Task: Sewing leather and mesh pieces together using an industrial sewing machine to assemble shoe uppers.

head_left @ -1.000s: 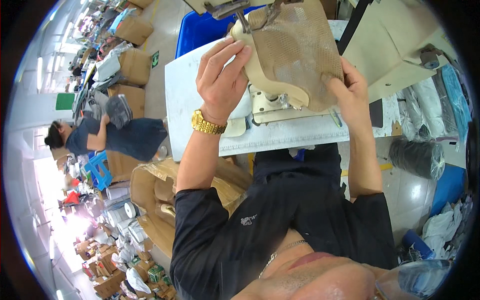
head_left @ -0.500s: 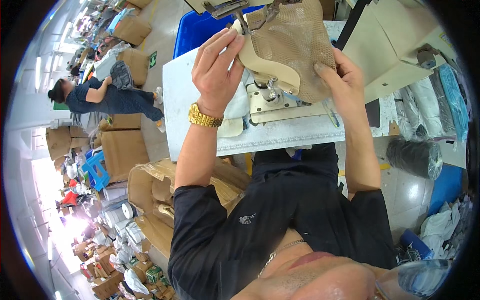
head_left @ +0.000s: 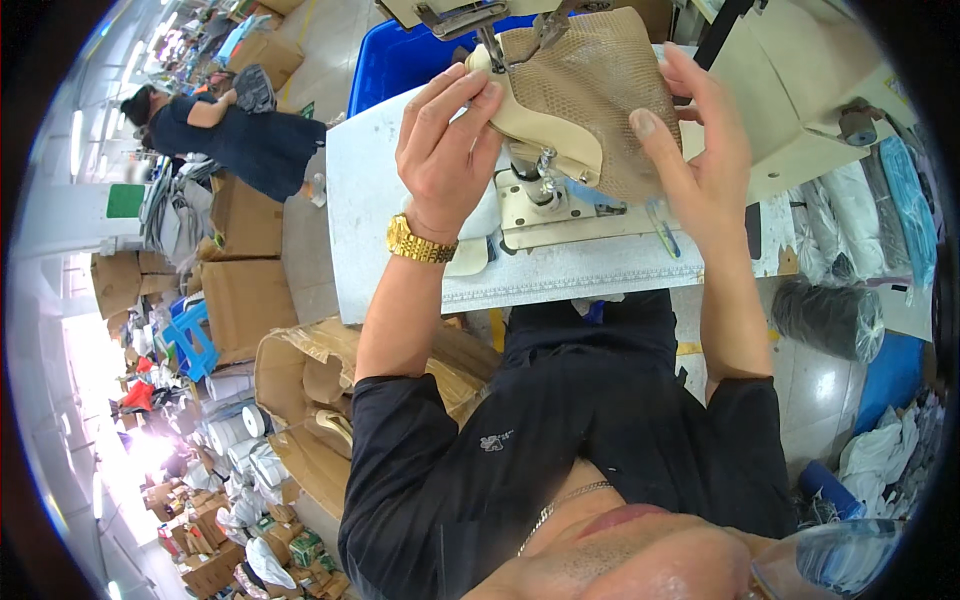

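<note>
A tan mesh piece (head_left: 585, 80) with a smooth, curved cream panel (head_left: 540, 122) along its left side lies at the sewing machine's presser foot (head_left: 493, 52). My left hand (head_left: 445, 145), with a gold watch on its wrist, has its fingertips together at the cream panel's left edge, just beside the foot. On the other side, my right hand (head_left: 712, 165) is open by the mesh's right edge. Its thumb lies over the mesh and its fingers are spread beyond the edge. Below the panel shows the machine's metal base (head_left: 545, 220).
The white table (head_left: 385, 270) has a ruler along its near edge. A blue bin (head_left: 390, 55) stands behind it. The machine body (head_left: 800, 110) is at right, by plastic-wrapped rolls (head_left: 830, 315). An open cardboard box (head_left: 300, 400) sits lower left. Another person (head_left: 230, 135) is at far left.
My right hand has loosened from the mesh edge, its fingers spreading apart. The mesh piece has turned slightly at the foot. My left hand moved slightly right. The other person has shifted along the aisle.
</note>
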Action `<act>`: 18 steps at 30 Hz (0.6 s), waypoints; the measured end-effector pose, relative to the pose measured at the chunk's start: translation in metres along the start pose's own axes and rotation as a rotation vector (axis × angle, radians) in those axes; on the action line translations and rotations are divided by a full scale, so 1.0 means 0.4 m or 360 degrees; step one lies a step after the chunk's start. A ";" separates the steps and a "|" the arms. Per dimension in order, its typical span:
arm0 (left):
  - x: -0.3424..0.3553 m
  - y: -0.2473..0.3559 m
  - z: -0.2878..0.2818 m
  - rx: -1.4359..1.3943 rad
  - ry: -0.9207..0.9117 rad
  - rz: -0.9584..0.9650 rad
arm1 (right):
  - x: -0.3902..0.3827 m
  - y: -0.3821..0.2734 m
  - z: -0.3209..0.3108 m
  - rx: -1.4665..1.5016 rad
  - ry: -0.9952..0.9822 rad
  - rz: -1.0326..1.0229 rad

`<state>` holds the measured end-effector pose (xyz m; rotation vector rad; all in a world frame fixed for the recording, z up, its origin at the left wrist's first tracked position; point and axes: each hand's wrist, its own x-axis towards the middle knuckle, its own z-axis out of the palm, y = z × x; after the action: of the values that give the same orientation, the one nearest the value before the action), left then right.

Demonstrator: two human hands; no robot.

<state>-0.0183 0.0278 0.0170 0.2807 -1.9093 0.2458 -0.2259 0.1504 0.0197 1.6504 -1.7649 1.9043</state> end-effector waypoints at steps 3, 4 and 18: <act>0.000 0.023 -0.012 -0.0010 -0.0027 -0.0038 | 0.015 -0.029 -0.017 -0.0192 -0.0293 -0.0447; -0.004 0.023 -0.007 -0.0040 -0.0016 -0.0030 | 0.011 -0.029 -0.010 -0.0166 -0.0381 -0.0430; 0.004 -0.013 0.011 -0.0040 -0.0035 -0.0017 | 0.033 0.001 0.041 0.0286 -0.0730 -0.0149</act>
<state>-0.0211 0.0216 0.0172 0.2779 -1.9306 0.2121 -0.2213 0.1307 0.0249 2.3446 -1.6422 1.7924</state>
